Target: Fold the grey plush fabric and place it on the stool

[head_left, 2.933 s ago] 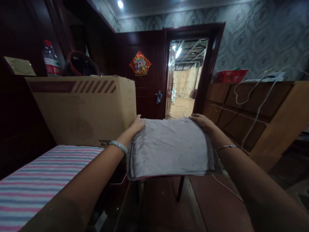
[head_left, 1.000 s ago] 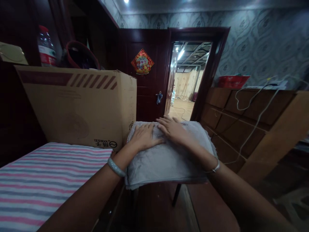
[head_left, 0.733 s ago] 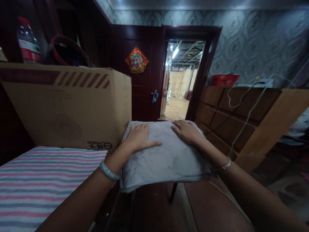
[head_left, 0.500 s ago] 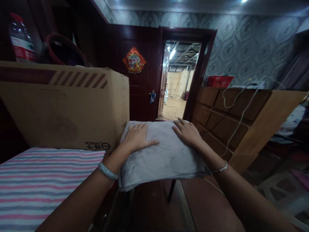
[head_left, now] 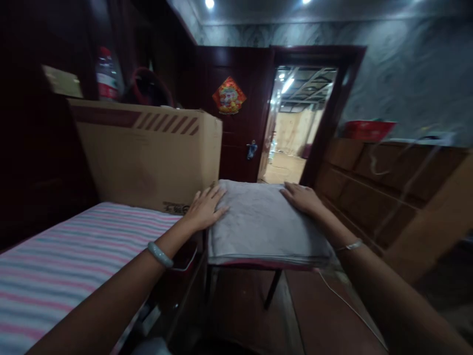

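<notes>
A grey, plush-looking folded cloth (head_left: 258,222) lies in a flat, layered pile on a small stool (head_left: 273,288) with dark legs. My left hand (head_left: 207,209) rests at the cloth's left edge, fingers spread and pointing away from me. At the far right corner of the pile, my right hand (head_left: 305,198) lies with its fingers stretched out over the cloth. Neither hand grips anything. Part of the right fingers blends into the cloth's far edge.
Left of the stool, a large cardboard box (head_left: 148,153) stands behind a striped sheet (head_left: 84,261). Wooden drawers (head_left: 365,182) with a red basket (head_left: 369,129) and cables stand at right. An open doorway (head_left: 291,143) lies ahead. A cable (head_left: 354,308) runs across the floor.
The view has turned left, so the scene sits further right. My left hand has slid outward from the top of the cloth to its left edge. The cloth looks flatter and squarer.
</notes>
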The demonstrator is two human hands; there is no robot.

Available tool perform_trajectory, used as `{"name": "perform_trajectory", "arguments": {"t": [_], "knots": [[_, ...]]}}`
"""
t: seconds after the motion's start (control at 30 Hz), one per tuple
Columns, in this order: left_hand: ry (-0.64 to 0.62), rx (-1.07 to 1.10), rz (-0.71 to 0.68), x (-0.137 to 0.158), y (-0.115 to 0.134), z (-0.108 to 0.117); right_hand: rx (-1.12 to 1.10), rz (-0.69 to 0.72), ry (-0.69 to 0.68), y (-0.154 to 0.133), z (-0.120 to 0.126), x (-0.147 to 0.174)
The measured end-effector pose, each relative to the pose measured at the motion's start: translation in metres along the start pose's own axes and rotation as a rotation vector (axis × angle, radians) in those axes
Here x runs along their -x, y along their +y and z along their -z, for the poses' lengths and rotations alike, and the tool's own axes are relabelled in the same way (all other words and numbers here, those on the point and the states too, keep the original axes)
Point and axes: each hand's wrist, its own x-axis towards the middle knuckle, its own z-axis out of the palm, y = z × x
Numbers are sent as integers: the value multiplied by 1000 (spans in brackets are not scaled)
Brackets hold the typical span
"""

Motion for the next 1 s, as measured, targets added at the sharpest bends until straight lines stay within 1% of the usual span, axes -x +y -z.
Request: {"name": "perform_trajectory", "arguments": {"t": [0.07,0.13,0.2,0.27,0.33,0.4,0.43,0.5,0.53,0.57,0.67,0.7,0.73,0.8,0.87,0.93,1.0], "knots": [[-41,-7,47,32,-19,2,-12,7,29,4,-5,1],[-110,-16,109,73,-39,4,-24,22,90,11,-14,-1],[-183,-18,191,123,-61,7,-47,70,213,16,-21,-6],[-229,-16,289,180,-83,12,-88,143,334,9,-20,-11],[-233,-26,388,241,-104,20,-159,263,444,-15,-10,-7],[-211,-55,491,302,-121,30,-270,409,530,-58,7,9],[-205,-79,555,331,-126,35,-339,491,539,-86,16,22],[-218,-144,717,384,-128,46,-513,627,541,-151,25,54],[-235,-184,806,409,-125,51,-589,735,523,-186,24,72],[-256,-224,889,432,-120,56,-653,857,475,-221,19,91],[-330,-333,1065,489,-95,66,-734,1226,177,-322,-15,146],[-345,-361,1105,504,-85,68,-738,1313,80,-352,-28,163],[-352,-382,1143,517,-77,69,-730,1368,-11,-381,-40,179],[-329,-411,1217,538,-62,70,-706,1438,-113,-432,-55,207],[-268,-426,1249,550,-52,69,-665,1480,-144,-477,-59,231],[-204,-449,1234,556,-45,68,-630,1499,-146,-516,-55,251],[-176,-465,1215,556,-40,66,-605,1507,-154,-549,-51,266]]}}
